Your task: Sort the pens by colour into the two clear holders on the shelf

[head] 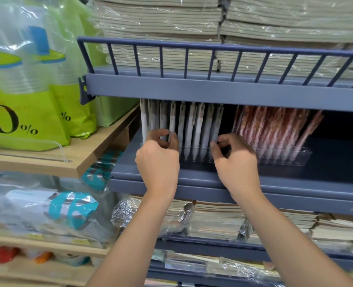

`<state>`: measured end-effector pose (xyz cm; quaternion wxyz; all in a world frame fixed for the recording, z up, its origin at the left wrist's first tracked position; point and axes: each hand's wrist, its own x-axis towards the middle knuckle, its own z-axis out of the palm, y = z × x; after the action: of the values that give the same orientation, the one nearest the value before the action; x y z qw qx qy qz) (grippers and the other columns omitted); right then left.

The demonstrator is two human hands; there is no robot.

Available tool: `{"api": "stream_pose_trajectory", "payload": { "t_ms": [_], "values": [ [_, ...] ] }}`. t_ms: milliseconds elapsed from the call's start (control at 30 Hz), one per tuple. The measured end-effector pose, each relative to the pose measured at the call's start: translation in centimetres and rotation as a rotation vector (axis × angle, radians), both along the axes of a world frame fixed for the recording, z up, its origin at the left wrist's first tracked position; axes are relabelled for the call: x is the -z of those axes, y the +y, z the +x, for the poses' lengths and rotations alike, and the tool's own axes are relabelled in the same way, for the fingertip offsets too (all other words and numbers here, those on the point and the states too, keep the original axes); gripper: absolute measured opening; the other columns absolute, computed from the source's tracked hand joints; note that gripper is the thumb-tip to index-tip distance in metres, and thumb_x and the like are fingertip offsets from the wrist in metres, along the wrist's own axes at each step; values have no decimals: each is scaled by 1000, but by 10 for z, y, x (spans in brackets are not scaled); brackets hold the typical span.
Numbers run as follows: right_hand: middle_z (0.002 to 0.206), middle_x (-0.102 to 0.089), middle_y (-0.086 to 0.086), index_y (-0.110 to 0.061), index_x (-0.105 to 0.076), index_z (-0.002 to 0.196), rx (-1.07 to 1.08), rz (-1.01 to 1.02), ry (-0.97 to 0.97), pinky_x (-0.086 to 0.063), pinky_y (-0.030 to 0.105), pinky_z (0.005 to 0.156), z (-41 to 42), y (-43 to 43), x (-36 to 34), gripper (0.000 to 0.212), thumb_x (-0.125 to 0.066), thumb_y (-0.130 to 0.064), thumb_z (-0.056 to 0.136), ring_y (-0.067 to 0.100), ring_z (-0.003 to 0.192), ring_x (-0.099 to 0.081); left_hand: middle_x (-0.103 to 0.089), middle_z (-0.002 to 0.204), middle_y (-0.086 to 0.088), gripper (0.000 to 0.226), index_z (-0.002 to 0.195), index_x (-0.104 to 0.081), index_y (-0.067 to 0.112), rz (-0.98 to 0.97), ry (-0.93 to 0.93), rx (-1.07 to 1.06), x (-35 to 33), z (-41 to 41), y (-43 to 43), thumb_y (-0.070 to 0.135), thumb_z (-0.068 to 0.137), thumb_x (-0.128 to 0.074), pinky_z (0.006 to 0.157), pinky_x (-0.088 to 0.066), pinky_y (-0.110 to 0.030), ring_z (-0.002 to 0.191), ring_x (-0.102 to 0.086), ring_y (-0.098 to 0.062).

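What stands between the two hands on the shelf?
Several white pens stand in the clear holder between the left hand and right hand, in the head view.

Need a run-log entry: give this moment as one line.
left hand: pinching white pens | right hand: at their right end, grip unclear | white pens: left holder | red pens: right holder

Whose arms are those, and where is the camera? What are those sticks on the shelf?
Those are a person's bare arms. The camera sits on the person's head, so you see what they see. The sticks are pens. On the blue-grey shelf stand two clear holders: white pens in the left holder, reddish pens in the right holder. The left hand pinches one of the white pens with its fingers. The right hand curls at the white row's right end; whether it holds anything, I cannot tell. Wrapped notebooks stacked above.
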<state>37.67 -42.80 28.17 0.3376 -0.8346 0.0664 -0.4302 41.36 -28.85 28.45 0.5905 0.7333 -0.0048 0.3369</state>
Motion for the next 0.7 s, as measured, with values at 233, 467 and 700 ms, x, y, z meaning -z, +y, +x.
{"api": "stream_pose_trajectory", "payload": {
  "t_ms": [233,467,700],
  "values": [
    [92,-65,1,-12,-65,96,13,-21,-15,-49,29,74,0,0,-1,11,-66,-20,90,15,83,-60,-54,47,9,10,87,-61,32,194,-191,60,4,-8,-5,38,88,-68,60,-41,-26,52,-55,-10],
    [92,-65,0,-11,-65,95,17,-55,-27,-46,25,71,1,-1,0,10,-66,-19,89,13,81,-58,-66,56,-2,25,103,-75,22,431,-182,44,6,-4,-8,43,93,-66,65,-53,-42,60,-64,-27],
    [93,-65,2,-10,-66,95,20,-59,-35,-48,28,72,1,0,1,10,-66,-18,89,16,82,-59,-67,58,-6,23,103,-75,21,438,-140,7,4,-5,-8,40,94,-65,65,-53,-43,63,-64,-32]
  ]
}}
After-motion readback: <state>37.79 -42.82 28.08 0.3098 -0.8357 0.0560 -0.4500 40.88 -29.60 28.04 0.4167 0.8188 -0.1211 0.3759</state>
